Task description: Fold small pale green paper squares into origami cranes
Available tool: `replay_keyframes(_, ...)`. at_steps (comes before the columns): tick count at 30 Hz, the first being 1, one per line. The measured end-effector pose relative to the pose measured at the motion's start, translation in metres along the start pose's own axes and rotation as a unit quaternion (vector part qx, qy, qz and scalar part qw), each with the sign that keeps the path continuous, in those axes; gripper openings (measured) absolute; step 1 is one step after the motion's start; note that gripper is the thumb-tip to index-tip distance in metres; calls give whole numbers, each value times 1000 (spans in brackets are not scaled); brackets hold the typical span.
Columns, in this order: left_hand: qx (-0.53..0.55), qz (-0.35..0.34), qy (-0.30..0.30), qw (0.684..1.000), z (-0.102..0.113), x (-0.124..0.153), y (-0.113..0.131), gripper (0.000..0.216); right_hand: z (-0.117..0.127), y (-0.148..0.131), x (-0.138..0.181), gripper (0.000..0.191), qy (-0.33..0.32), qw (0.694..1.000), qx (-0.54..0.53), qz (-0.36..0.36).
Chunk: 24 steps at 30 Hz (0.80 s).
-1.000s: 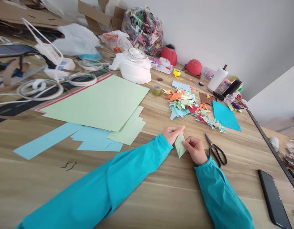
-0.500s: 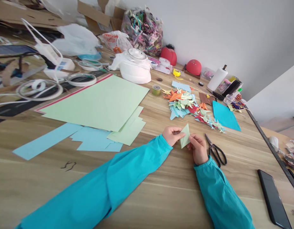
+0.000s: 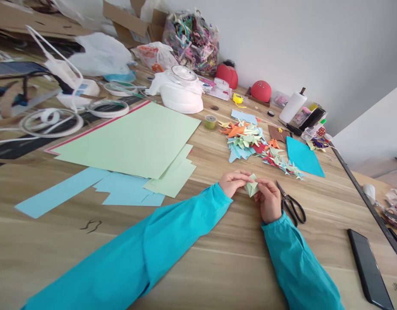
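Between my two hands is a small piece of folded pale green paper (image 3: pixel 251 189), held a little above the table. My left hand (image 3: pixel 233 182) pinches its left and upper side, fingers closed. Thumb and fingers of my right hand (image 3: pixel 269 199) are closed on its right side. A flap on the paper is folded over, and part of it hides behind my fingertips. Right beside my right hand lie black-handled scissors (image 3: pixel 292 204). Beyond my hands is a pile of folded paper cranes (image 3: pixel 250 137) in orange, green, blue and red.
Large green sheets (image 3: pixel 130 137) and blue paper strips (image 3: pixel 63 191) lie to the left. A phone (image 3: pixel 369 267) rests at the lower right. Farther back are a spool (image 3: pixel 210 122), a white bag-wrapped container (image 3: pixel 182 94) and a turquoise sheet (image 3: pixel 304 157).
The green paper, a tall diamond before, now looks shorter with its upper point folded down. My fingers have come closer together over it.
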<state>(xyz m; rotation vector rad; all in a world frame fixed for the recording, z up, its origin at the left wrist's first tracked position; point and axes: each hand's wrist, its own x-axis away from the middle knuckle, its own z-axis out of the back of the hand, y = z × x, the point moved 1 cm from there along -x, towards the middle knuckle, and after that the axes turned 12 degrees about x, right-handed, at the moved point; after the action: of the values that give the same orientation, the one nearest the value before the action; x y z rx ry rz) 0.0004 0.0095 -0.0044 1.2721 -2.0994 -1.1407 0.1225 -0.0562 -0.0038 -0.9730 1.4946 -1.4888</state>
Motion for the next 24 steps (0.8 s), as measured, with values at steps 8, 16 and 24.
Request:
replay_keyframes(8, -16, -20, -5, 1000, -3, 0, -4, 37, -2, -1, 0, 28, -10, 999, 28, 40)
replay_keyframes(16, -20, 31, 27, 999, -3, -1, -1, 54, -1, 1, -1, 23, -22, 998, 62, 24)
replay_keyframes(24, -71, -10, 68, 995, -5, -1, 4, 26, -1, -1, 0, 24, -38, 996, 79, 24)
